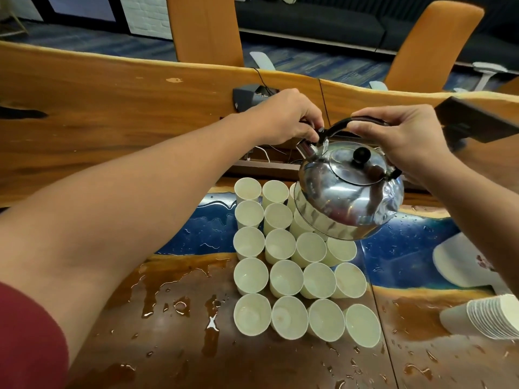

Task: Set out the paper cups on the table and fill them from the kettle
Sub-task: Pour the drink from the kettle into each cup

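Observation:
A shiny steel kettle (351,189) with a black handle and lid knob hangs tilted above the far right of a block of several white paper cups (283,276) standing upright in rows on the wet table (174,346). My right hand (407,138) grips the kettle's black handle from the right. My left hand (289,119) pinches the black piece at the spout end of the handle. The kettle hides some cups in the far rows.
A nested stack of spare paper cups (488,315) lies on its side at the right edge. A white plate-like object (460,262) sits beyond it. Water puddles cover the wood and blue resin table. A dark box (250,96) with cables and two orange chairs (207,29) stand behind.

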Demonstrator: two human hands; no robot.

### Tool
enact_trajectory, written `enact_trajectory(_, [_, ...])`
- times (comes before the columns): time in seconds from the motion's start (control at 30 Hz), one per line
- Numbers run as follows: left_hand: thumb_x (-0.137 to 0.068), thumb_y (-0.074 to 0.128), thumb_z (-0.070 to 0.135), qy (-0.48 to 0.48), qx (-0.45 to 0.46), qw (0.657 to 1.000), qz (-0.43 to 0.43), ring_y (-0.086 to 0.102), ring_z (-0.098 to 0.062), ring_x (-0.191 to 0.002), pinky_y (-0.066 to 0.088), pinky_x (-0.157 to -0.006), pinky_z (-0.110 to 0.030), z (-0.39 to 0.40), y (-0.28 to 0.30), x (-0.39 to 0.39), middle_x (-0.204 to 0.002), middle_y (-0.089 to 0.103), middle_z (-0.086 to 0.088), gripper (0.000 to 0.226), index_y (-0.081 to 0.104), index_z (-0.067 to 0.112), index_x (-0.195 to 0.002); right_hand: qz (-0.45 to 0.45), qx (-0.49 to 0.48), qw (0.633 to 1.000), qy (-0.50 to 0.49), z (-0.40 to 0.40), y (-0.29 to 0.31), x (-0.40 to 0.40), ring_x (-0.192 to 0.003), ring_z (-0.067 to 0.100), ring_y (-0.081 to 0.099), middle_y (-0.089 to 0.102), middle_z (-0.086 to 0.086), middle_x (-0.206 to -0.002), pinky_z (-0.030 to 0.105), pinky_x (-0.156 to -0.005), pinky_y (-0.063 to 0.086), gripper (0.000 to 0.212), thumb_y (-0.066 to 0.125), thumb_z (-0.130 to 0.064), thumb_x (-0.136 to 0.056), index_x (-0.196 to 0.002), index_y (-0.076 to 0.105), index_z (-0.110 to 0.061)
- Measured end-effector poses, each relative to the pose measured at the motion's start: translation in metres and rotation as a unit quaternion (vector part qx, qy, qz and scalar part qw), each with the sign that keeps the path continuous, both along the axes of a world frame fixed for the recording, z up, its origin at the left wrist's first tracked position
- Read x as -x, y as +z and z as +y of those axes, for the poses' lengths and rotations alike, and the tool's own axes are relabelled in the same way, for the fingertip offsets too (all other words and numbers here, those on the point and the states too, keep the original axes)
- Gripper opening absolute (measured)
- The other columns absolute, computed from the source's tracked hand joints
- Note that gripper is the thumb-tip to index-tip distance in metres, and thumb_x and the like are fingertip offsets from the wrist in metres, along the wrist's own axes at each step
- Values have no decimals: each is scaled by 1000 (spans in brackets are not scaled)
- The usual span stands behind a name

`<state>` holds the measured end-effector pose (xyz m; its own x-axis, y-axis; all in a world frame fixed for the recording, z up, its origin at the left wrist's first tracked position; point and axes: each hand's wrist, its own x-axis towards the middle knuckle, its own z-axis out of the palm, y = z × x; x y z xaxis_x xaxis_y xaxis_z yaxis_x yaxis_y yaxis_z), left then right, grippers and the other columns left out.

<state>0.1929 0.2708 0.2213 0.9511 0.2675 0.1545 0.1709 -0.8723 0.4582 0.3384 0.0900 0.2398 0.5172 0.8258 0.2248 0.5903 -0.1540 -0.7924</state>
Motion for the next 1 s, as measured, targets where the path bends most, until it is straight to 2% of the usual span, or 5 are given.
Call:
enact_trajectory(0.1, [-91,68,27,-4,12,1000,9,58,-9,-94,47,-81,-28,-4,-2,-6,-94,61,14,24,72,22,-114,2,5,1000,-1,-3,-1,-4,-94,7,72,76,-8,-94,34,-95,56,23,82,-31,-79,-100,78,-25])
enact_trajectory(0.27, [-89,71,27,4,33,999,15,61,-14,-95,51,-87,-38,-6,-11,-10,-99,70,5,21,74,22,-110,-3,23,1000,-2,-5,-4,-6,-93,3,70,75,-11,-94,25,-91,55,23,81,-29,-80,-102,77,-24])
enact_trajectory(0.47, [-90,70,26,9,48,998,26,62,-13,-94,51,-84,-32,-7,-15,-12,-96,69,6,23,75,21,-112,-2,41,999,-6,-4,-8,-7,-89,1,70,75,-11,-93,21,-86,54,26,82,-30,-79,-103,78,-22])
enact_trajectory(0.83, [-89,71,26,10,59,998,18,63,-10,-91,51,-82,-29,-5,-25,-12,-100,73,5,23,76,21,-111,-16,59,998,0,-3,-13,-9,-86,-1,69,74,-15,-89,18,-78,51,25,81,-35,-79,-102,75,-33])
enact_trajectory(1.0, [-90,71,25,5,58,998,13,62,-8,-90,51,-82,-27,-6,-24,-13,-98,71,6,23,75,21,-111,-19,58,998,2,-3,-12,-11,-83,-4,68,73,-16,-88,10,-73,48,24,81,-34,-79,-102,75,-32])
